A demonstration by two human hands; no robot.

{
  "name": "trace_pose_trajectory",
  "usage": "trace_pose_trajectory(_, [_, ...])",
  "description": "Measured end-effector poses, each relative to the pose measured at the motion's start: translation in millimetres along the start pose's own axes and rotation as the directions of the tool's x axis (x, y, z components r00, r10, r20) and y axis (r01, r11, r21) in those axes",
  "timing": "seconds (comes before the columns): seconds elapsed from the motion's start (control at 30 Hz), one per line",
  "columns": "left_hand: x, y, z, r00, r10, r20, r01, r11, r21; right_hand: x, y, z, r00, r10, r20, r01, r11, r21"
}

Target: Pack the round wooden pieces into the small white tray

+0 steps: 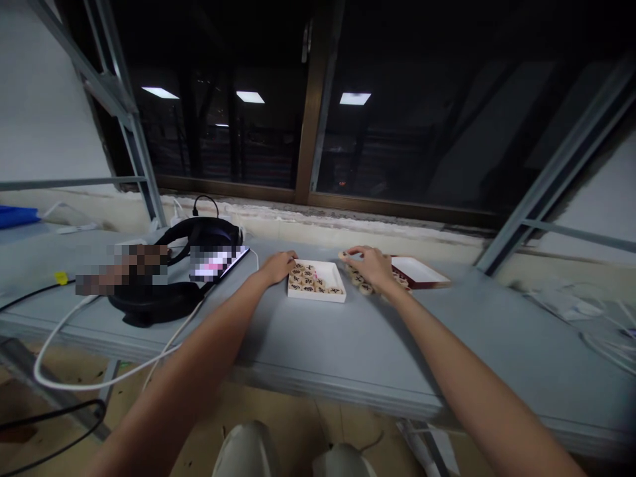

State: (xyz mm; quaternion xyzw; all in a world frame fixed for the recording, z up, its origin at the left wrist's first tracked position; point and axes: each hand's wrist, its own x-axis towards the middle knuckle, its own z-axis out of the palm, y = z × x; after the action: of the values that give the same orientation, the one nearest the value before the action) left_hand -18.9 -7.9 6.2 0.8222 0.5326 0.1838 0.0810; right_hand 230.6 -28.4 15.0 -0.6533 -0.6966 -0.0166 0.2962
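A shallow white box (pixel 318 293) lies on the grey table and holds several round wooden game pieces with dark characters. My left hand (pixel 279 265) rests at the box's left edge, fingers curled, touching a piece at its top left corner. My right hand (pixel 370 265) is spread palm down over several loose wooden pieces (pixel 365 287) lying on the table to the right of the box. A red-sided lid or tray (pixel 421 273) with a white inside sits just right of that hand.
Black headphones (pixel 163 265) and a phone (pixel 221 262) lie at the left, with white cables (pixel 99 381) trailing off the table's front edge (pixel 318 387). A dark window fills the back wall. Metal frame bars stand left and right. White papers or cables lie at far right.
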Motion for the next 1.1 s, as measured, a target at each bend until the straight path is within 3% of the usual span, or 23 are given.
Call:
trace_pose_trajectory(0.07, [0.4,-0.3,0.2,1.000,-0.003,0.001,0.003,1.000,0.000,-0.6,7.3,2.5,0.999,0.014,0.045,-0.009,0.992,-0.123])
trace_pose_trajectory(0.17, [0.4,-0.9,0.5,1.000,0.009,-0.003,-0.009,1.000,0.001,-2.0,12.1,4.9,0.991,-0.017,0.131,0.040,0.984,-0.176])
trace_pose_trajectory(0.43, [-0.3,-1.9,1.6,1.000,0.009,-0.008,-0.009,1.000,0.002,-3.9,5.6,11.1,0.926,-0.223,0.305,0.284,0.944,-0.170])
trace_pose_trajectory(0.63, [2.8,-6.0,-1.9,0.999,0.037,0.004,-0.037,0.999,-0.025,23.4,-6.7,20.8,0.865,-0.337,0.372,0.397,0.912,-0.098])
trace_pose_trajectory(0.87, [1.9,-14.4,-13.9,0.996,-0.081,-0.048,0.089,0.978,0.187,39.5,-13.3,24.0,0.885,-0.344,0.314,0.369,0.929,-0.021])
trace_pose_trajectory(1.0, [3.1,-17.0,-11.9,0.996,-0.078,-0.036,0.084,0.976,0.203,30.6,-7.6,16.6,0.930,-0.259,0.261,0.230,0.964,0.136])
trace_pose_trajectory(1.1, [3.5,-16.0,-10.5,0.997,-0.072,-0.034,0.077,0.981,0.178,24.4,-3.6,9.9,0.934,-0.223,0.280,0.180,0.968,0.173])
